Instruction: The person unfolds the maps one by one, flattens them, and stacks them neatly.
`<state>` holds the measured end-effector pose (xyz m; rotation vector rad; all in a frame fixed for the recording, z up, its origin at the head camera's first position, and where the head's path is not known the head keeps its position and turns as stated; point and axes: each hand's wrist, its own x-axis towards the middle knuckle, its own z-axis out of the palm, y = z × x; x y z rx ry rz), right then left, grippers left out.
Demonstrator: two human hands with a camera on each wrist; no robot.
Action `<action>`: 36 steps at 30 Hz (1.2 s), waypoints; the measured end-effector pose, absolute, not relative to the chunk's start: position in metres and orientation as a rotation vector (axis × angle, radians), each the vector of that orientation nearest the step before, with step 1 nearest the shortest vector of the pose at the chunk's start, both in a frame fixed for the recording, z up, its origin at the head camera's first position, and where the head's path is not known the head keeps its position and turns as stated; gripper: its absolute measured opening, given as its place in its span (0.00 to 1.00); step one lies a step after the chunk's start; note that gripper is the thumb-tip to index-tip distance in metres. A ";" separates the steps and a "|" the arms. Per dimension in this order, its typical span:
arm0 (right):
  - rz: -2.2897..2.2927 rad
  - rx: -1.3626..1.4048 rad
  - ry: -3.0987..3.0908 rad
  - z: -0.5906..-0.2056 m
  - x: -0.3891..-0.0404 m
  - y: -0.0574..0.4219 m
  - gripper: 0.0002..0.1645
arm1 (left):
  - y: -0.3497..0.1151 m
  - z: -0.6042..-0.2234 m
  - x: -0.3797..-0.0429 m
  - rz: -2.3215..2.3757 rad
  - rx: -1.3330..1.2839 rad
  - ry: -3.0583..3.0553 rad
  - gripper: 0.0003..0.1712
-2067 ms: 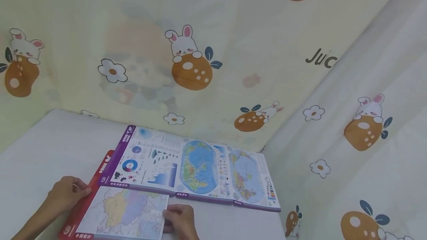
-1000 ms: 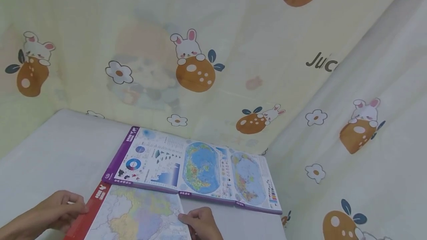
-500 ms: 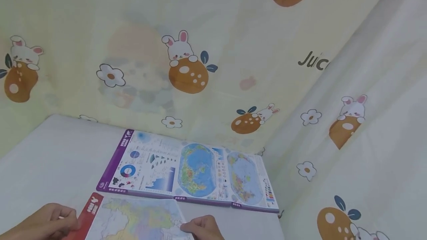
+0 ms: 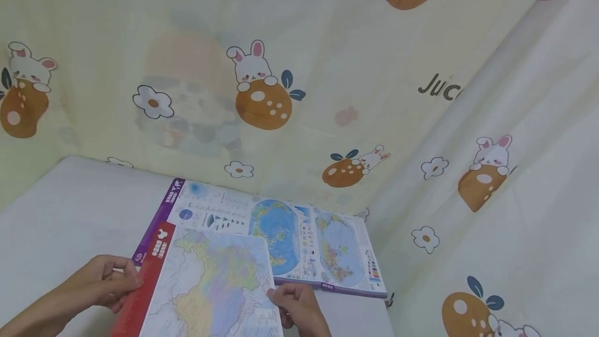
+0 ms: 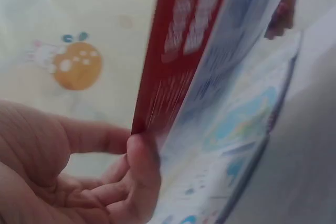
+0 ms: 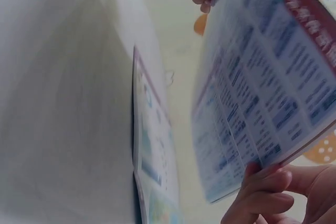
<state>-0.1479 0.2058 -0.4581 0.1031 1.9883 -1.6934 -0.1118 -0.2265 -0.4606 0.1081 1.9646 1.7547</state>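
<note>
A folded map (image 4: 220,280) with a red left border is held up in front of me, tilted, its upper part covering some of the purple-edged map behind it. My left hand (image 4: 109,282) pinches the red border between thumb and fingers. The right edge is pinched by my right hand (image 4: 301,306). In the right wrist view the folded map's underside (image 6: 257,93) shows blocks of blurred print, and it is lifted off the table. The left wrist view has the left thumb and fingers (image 5: 142,166) gripping the red edge. In the head view its lower end is out of frame.
The purple-edged map (image 4: 343,251), unfolded in panels with charts and world maps, lies on the white-covered table (image 4: 70,212) near the back. A curtain (image 4: 290,66) printed with rabbits and orange fruit hangs behind, and another stretch (image 4: 529,212) hangs on the right.
Both hands have lifted the red-bordered map from the table, drawn it toward me, then raised it so that it overlaps the purple-edged map in view. That one stays put.
</note>
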 end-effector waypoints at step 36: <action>-1.654 0.445 2.663 -0.529 -0.279 0.192 0.07 | -0.151 -0.535 -0.248 1.501 -0.275 2.797 0.14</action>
